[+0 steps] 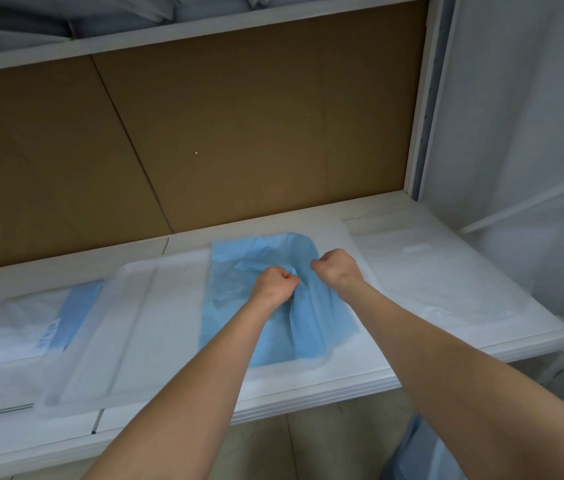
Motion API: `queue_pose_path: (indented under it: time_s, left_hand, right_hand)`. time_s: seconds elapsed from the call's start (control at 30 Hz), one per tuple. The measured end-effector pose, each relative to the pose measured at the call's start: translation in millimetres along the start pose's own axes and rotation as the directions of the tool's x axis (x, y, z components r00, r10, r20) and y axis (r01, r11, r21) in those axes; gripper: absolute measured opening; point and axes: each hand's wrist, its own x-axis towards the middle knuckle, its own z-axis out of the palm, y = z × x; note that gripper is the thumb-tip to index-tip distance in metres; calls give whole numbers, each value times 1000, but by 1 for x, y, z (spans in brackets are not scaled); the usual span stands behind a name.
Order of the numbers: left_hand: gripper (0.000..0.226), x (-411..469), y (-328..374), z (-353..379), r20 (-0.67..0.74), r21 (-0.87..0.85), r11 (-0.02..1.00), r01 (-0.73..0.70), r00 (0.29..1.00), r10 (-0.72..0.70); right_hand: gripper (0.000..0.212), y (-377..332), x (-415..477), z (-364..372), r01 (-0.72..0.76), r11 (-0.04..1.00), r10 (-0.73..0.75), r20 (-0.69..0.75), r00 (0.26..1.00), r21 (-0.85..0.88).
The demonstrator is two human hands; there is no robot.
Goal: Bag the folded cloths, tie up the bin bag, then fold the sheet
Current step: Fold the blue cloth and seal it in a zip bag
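Centre frame: a blue bin bag [235,306], or what looks like one, lies flat on a white shelf [308,396]. The left hand [275,284] and right hand [337,266] sit close together above it. Each grip is clenched tight, pinching a gather of the blue material. For a sound knot, both pulls should run evenly outward and stay low, so the thin material cinches rather than tears.
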Motion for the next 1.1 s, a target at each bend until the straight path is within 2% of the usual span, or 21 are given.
queue_pose_path:
  time_s: [0.13,0.17,0.23,0.3,0.37,0.5,0.57,0.63,0.7,0.77,0.83,0.9,0.93,1.0,1.1]
  left_hand:
    - [25,-3,6,0,-65,-89,996,-5,998,-1]
    - [26,-4,10,-1,-108,-95,995,-32,994,22]
    - [20,-10,18,-2,-156,-59,991,-119,982,109]
    - [5,-19,26,0,-48,-75,979,-190,981,187]
    - [8,-29,33,4,108,-189,968,-165,976,188]
    - [24,-36,40,4,202,-336,940,-62,970,137]
    - [32,-34,41,3,206,-334,941,-49,971,124]
    - [43,-29,38,3,177,-336,941,-47,978,112]
    - [44,-19,31,2,75,-303,952,-46,995,72]
    - [34,-7,21,0,-85,-188,982,-23,996,7]
    - [35,2,10,-4,-177,-91,995,51,982,-67]
    - [48,6,0,-8,-197,-40,991,128,971,-134]
    - [54,8,-4,-10,-190,-38,986,161,968,-165]
    - [61,14,-14,-12,-166,-126,975,182,965,-202]
    - [52,22,-18,-15,-112,-378,915,145,973,-201]
  right_hand:
    - [10,-4,1,-2,57,983,-55,-17,998,176]
    - [9,-3,3,-2,46,969,-43,-18,999,241]
    - [24,-1,3,0,4,941,-11,19,1000,338]
    - [43,-2,0,-1,-71,901,33,97,995,428]
    - [60,-1,-2,-3,-140,863,73,154,985,485]
    - [60,4,-1,-4,-191,850,91,221,971,491]
    - [55,6,0,-1,-194,829,110,188,976,525]
    - [49,8,2,3,-141,827,109,91,990,545]
    - [46,9,2,7,-68,853,83,-6,997,518]
    - [48,9,1,10,-9,891,26,-31,999,454]
    - [52,9,-1,11,33,979,-34,-1,999,200]
    - [48,8,-2,12,58,996,-57,20,998,-67]
    - [41,8,-2,12,62,988,-63,0,998,-142]
    - [27,9,-2,11,41,984,-51,-55,997,-171]
    - [16,13,4,8,-10,997,5,-72,997,-79]
